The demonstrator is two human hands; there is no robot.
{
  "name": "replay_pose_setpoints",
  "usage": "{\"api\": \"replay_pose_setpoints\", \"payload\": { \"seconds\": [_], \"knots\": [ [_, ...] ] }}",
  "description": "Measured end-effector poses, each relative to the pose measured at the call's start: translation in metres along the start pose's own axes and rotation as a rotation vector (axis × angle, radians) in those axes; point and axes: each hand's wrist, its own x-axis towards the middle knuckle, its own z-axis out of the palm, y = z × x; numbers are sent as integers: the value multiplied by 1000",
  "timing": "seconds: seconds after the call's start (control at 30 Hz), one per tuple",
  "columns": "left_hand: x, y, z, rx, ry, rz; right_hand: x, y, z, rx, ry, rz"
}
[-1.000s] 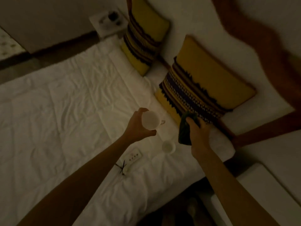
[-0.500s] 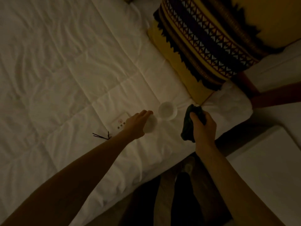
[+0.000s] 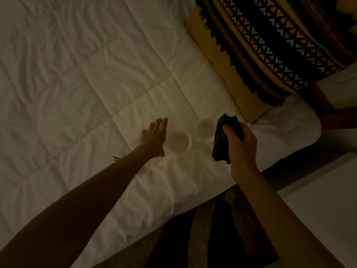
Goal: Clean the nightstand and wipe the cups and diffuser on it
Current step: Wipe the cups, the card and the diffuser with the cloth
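Two white cups stand side by side on the white bed cover, the nearer cup (image 3: pixel 178 141) and the farther cup (image 3: pixel 205 130). My left hand (image 3: pixel 154 137) hovers just left of the nearer cup with fingers straight, holding nothing. My right hand (image 3: pixel 240 142) grips a bunched dark green cloth (image 3: pixel 222 144) just right of the farther cup. Thin dark diffuser sticks (image 3: pixel 116 158) peek out beside my left forearm; whatever they belong to is hidden under the arm.
The white quilted bed cover (image 3: pixel 87 84) fills the left and middle. A yellow pillow (image 3: pixel 270 45) with a dark patterned band lies at the upper right. The white nightstand top (image 3: pixel 318 200) is at the lower right. My legs and dark floor show below.
My left hand has set the cup down on the bed next to the other cup and let go, its fingers now straight. The view has moved closer to the bed.
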Motion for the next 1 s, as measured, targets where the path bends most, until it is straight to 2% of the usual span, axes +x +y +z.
{"api": "replay_pose_setpoints", "payload": {
  "seconds": [0.17, 0.37, 0.57, 0.63, 0.73, 0.9, 1.0],
  "knots": [
    [14, -22, 7, -160, -148, -313, 6, 8, 7, -22, 4, 7],
    [18, -23, 22, -137, -105, -333, 2, 19, 5, -46, 8, 38],
    [-5, -27, -22, -234, -32, -327, -12, -13, 6, -34, 4, 5],
    [-19, -23, -53, -263, 1, -270, -20, -35, 7, -18, -10, -20],
    [-44, -9, -109, -420, 7, -61, -40, -74, 7, 1, -25, -79],
    [-111, 46, -217, -1219, -210, 319, -84, -152, -7, 24, 9, -275],
    [-155, 88, -279, -1429, -270, 512, -115, -208, -29, 1, 54, -430]
  ]
}}
